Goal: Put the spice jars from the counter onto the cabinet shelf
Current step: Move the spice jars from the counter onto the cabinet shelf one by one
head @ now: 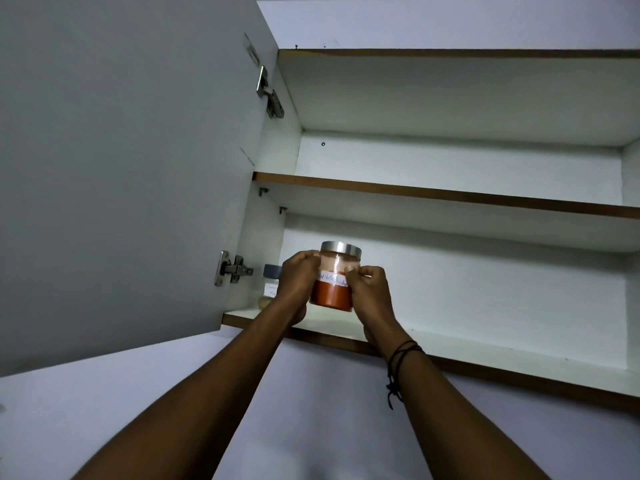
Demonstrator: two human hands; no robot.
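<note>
A clear jar of red powder with a silver lid and a white handwritten label is held upright over the left part of the lowest cabinet shelf. My left hand grips its left side and my right hand grips its right side. I cannot tell whether the jar's base touches the shelf. A smaller jar with a blue-grey lid and a white label stands on the same shelf in the far left corner, partly hidden behind my left hand.
The white cabinet door stands open on the left, with metal hinges on its inner edge. A middle shelf and the cabinet top sit above. A pale wall lies below the cabinet.
</note>
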